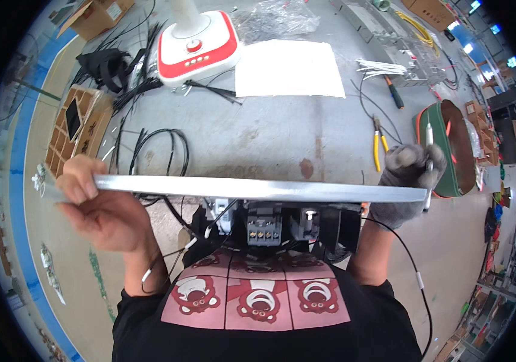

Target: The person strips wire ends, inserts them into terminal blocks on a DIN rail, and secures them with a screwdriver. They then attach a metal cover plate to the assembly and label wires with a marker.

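Note:
A silvery metal mounting plate (258, 187) stands edge-on across the view, near my body. Electrical parts are fixed to its face towards me: a dark contactor (264, 229) with brass-coloured screws and a grey block (224, 215) among black wires. My bare left hand (98, 205) grips the plate's left end, fingers over the far side and thumb nearer me. At the right end is my right hand (407, 181) in a grey glove, closed around a slim, pale, pen-shaped tool (429, 136). That hand also meets the plate's end; its fingertips are partly hidden.
Yellow-handled pliers (380, 145) and a green open tool bag (442, 139) lie to the right. A white sheet (289, 69) and a red-and-white fan base (198, 48) occupy the far bench. Black cables (161, 145) and a divided wooden box (77, 130) are at left.

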### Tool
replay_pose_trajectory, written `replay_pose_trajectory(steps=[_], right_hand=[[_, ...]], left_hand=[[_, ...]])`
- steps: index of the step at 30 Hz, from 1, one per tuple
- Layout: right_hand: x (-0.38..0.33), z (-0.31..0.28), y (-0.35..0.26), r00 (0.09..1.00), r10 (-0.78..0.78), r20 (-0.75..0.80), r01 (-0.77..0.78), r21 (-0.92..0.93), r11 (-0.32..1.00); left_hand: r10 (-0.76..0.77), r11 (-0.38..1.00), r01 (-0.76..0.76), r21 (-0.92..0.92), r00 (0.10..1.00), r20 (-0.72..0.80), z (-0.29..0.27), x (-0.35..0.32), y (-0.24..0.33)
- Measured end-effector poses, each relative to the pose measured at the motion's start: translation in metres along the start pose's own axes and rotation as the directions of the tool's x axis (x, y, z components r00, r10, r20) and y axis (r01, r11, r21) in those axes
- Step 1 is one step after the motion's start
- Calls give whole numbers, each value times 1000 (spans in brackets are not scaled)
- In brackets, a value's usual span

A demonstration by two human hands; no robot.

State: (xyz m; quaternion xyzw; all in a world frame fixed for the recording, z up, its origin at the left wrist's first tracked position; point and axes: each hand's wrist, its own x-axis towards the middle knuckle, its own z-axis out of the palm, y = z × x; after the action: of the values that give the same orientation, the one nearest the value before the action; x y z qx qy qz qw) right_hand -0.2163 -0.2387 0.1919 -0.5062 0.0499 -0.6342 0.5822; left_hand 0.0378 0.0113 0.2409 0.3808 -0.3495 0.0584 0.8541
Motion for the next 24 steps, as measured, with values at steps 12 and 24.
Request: replay_pose_trajectory(steps=[12,24], right_hand=[[76,-29,235,835,542,94,-469,-395,790],[76,-36,308,869,493,36,-411,-500,762]], left_hand=[[34,994,-29,109,999,-40,14,9,-13],[-2,994,2,106,1000,-3,6,10,-15]])
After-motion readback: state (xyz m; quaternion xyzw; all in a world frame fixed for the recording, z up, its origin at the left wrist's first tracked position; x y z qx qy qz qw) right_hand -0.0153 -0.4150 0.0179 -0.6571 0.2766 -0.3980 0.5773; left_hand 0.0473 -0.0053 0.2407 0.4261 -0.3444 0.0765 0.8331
